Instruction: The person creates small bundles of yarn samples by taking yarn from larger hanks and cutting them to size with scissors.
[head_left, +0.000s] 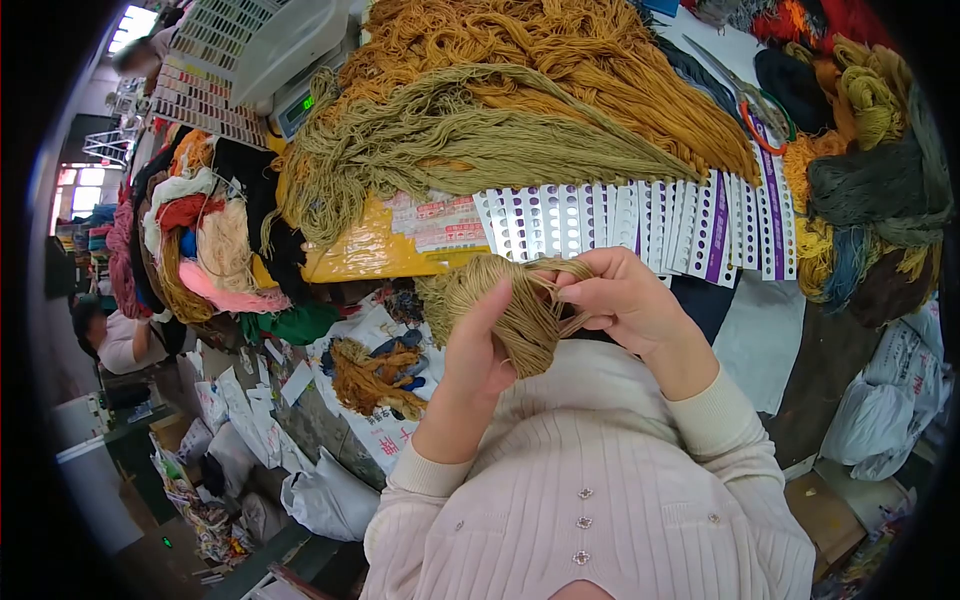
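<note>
An olive-tan yarn bundle point(527, 325) is held in front of my chest. My left hand point(480, 345) wraps round its left side, thumb on top. At the bundle's right end, my right hand point(618, 295) pinches some strands between thumb and fingers. Just beyond lie white perforated cards point(560, 222) in a row, with green yarn point(500, 145) and orange-brown yarn point(600, 60) stretched above them. Part of the bundle is hidden behind my left hand.
Scissors point(745, 95) lie at the back right beside dark and yellow skeins point(865, 105). A scale point(295, 105) stands back left, near a colour chart point(215, 75) and mixed yarns point(225, 245). Another person point(125, 335) is at the far left. Plastic bags point(335, 500) lie below.
</note>
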